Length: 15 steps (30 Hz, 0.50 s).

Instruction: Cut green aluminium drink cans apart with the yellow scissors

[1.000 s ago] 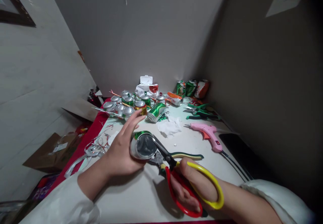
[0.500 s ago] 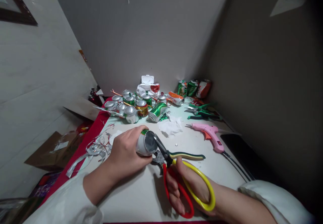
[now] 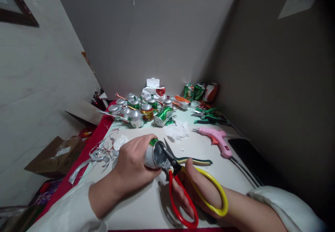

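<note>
My left hand (image 3: pixel 134 160) is wrapped round a cut drink can (image 3: pixel 150 157), silver with some green, its open end turned to the right. In my right hand (image 3: pixel 201 186) is a pair of scissors (image 3: pixel 176 165) with one red and one yellow handle loop. The blades are parted, one reaching inside the can's mouth and the other outside its rim. Crumpled metal shows at the lower edge of the opening. Behind the scissors lies a tool with a dark green and cream handle (image 3: pixel 196 161), its head partly hidden.
Several small teapot-like can crafts (image 3: pixel 136 118) stand at the back left, beside a green can (image 3: pixel 163 116). A pink glue gun (image 3: pixel 218 137) and green-handled cutters (image 3: pixel 206 115) lie right. White tissue (image 3: pixel 176 131) is mid-table; metal strips (image 3: pixel 101 157) lie left.
The can has turned so its opening faces me more, and moved slightly right. The scissor blades have spread apart, one now inside the can.
</note>
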### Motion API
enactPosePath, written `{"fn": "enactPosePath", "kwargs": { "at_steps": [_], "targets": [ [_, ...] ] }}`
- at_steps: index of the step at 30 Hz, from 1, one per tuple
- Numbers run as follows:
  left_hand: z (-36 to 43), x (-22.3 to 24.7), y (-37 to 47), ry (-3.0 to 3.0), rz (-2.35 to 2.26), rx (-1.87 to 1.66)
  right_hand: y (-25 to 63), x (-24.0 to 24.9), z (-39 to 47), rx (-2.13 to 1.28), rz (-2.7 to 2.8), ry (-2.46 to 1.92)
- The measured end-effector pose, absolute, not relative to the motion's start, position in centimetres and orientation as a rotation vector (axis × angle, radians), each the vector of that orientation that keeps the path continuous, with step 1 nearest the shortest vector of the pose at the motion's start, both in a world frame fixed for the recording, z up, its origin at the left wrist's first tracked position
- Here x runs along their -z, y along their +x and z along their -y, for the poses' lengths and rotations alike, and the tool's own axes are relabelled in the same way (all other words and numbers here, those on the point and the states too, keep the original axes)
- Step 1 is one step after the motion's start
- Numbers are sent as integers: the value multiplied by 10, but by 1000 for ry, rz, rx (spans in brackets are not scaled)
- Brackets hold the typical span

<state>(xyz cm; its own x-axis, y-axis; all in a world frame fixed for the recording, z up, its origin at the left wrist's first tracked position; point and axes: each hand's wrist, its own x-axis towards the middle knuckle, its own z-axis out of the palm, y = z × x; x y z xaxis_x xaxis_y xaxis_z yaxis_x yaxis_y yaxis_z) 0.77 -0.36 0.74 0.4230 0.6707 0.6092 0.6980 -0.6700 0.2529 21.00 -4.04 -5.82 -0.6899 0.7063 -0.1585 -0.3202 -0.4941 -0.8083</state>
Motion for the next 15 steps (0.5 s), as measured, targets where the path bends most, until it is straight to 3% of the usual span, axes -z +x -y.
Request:
{"fn": "enactPosePath", "kwargs": {
  "at_steps": [15],
  "targets": [
    [5, -8, 10, -2655, 1336, 1117, 212, 47, 46, -2173, 1067, -810]
  ]
}}
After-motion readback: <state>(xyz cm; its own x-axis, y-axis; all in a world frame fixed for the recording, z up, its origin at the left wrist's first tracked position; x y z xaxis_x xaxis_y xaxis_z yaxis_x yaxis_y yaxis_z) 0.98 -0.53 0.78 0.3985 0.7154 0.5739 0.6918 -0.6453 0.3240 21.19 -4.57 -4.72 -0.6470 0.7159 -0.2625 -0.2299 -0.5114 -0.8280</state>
